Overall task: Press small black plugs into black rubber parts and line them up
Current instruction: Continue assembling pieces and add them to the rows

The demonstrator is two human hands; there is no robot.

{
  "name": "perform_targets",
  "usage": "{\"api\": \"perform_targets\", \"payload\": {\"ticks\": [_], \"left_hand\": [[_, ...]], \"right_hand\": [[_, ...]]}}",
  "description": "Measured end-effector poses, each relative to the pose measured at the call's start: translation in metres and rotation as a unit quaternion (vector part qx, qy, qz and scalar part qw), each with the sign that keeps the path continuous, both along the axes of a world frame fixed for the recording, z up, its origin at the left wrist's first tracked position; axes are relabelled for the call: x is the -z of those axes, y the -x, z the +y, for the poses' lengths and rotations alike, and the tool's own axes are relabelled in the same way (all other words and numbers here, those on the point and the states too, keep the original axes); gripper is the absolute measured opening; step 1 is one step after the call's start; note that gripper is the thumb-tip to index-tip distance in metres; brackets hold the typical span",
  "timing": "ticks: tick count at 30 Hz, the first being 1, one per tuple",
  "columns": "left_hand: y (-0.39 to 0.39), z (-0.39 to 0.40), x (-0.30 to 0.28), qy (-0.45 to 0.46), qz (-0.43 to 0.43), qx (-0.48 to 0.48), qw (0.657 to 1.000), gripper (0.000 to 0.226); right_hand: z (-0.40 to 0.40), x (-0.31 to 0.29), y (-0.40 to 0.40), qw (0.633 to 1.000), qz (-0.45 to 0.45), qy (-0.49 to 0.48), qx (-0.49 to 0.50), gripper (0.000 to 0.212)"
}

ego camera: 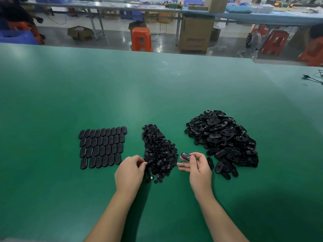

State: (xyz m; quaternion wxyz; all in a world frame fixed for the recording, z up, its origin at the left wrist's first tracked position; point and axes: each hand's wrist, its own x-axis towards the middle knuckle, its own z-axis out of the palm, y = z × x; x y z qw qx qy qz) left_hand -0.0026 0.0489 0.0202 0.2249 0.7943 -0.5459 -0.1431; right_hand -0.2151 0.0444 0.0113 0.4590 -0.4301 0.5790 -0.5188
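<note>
A heap of small black plugs [159, 152] lies in the middle of the green table. To its right is a larger pile of black oval rubber parts [223, 138]. On the left, several finished parts [102, 146] lie flat in neat rows. My right hand [197, 169] pinches one oval rubber part [185, 156] between thumb and fingers, just right of the plug heap. My left hand [130, 172] reaches into the heap's left edge with its fingertips pinched together among the plugs; whether they hold a plug is hidden.
The green table [157, 88] stretches far ahead and to both sides. A black cable [312, 78] lies at its far right edge. Beyond the table stand orange stools [141, 39], cardboard boxes [195, 34] and another workbench.
</note>
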Motion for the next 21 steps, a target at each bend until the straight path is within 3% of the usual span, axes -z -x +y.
{"api": "perform_targets", "payload": {"ticks": [17,21], "left_hand": [[-0.01,0.001,-0.007,0.006,-0.028,0.046,0.999,0.008],[-0.011,-0.002,-0.008,-0.001,0.044,0.064,0.997,0.016]], "right_hand": [[0.005,0.001,-0.001,0.997,0.069,0.008,-0.031,0.024],[0.006,0.0,-0.001,0.996,0.076,0.004,-0.044,0.027]]}}
